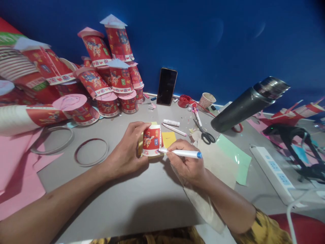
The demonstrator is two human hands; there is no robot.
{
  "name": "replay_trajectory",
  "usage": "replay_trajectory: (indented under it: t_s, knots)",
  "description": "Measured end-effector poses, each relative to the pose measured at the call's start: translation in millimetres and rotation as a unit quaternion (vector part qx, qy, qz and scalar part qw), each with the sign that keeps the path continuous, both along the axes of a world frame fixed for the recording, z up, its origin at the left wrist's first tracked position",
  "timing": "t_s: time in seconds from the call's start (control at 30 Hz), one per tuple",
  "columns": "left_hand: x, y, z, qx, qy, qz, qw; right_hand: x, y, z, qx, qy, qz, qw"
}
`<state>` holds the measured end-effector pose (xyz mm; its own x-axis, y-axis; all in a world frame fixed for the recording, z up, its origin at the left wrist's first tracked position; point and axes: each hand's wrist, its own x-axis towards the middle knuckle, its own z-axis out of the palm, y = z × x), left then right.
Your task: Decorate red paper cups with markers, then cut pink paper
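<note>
Here, red cup (151, 141), blue label (156, 141) illegible, marker (185, 153)

Red patterned cup (151, 141), blue-ended white marker (186, 154)

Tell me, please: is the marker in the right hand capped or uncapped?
Uncapped: the marker shows a narrow bare tip at the cup, while its blue end points away.
</note>
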<state>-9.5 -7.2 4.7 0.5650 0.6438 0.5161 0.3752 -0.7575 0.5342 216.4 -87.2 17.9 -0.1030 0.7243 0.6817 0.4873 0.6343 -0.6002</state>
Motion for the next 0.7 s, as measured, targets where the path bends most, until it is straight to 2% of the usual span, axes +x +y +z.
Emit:
replay_trajectory:
  t_s: [0.7]
  knots:
    - [-0.6,-1.7,-0.3,-0.01,0.009,0.006,1.0,-0.5,-0.6,-0.7,0.001,0.0,0.003,1.0]
